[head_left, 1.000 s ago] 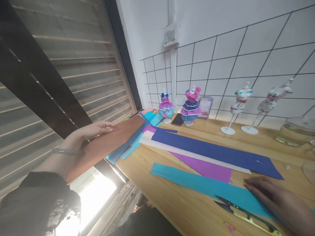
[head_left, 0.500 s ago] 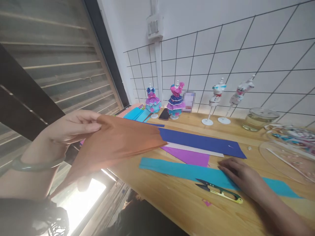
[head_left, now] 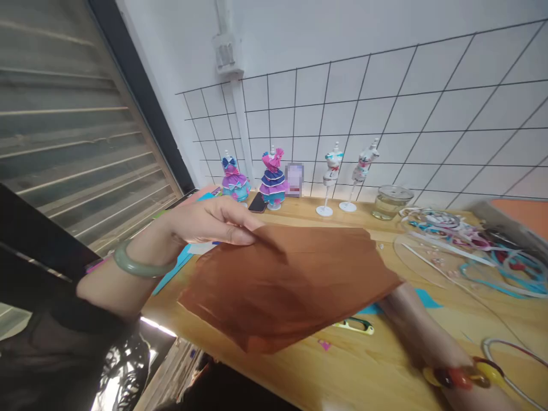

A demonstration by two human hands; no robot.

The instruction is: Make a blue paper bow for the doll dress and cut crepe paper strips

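A piece of brown fabric hangs over the table from my left hand, pinched between thumb and fingers at its upper left edge. My right hand reaches under the cloth's right end, so its fingers are hidden and only the wrist side shows. Below the cloth, the yellow-handled thread snips lie partly covered on the table. One end of a turquoise strip shows beside my right wrist. The fabric covers most of the blue and purple pieces.
Two small dress forms in ruffled dresses and two white ones stand along the wall grid. A phone, a glass jar, a plate of ribbons and a grey box line the back and right.
My left hand has lifted the brown fabric from the left side and carried it right, over the strips and snips. The view has turned rightward. The cloth now covers my right hand.
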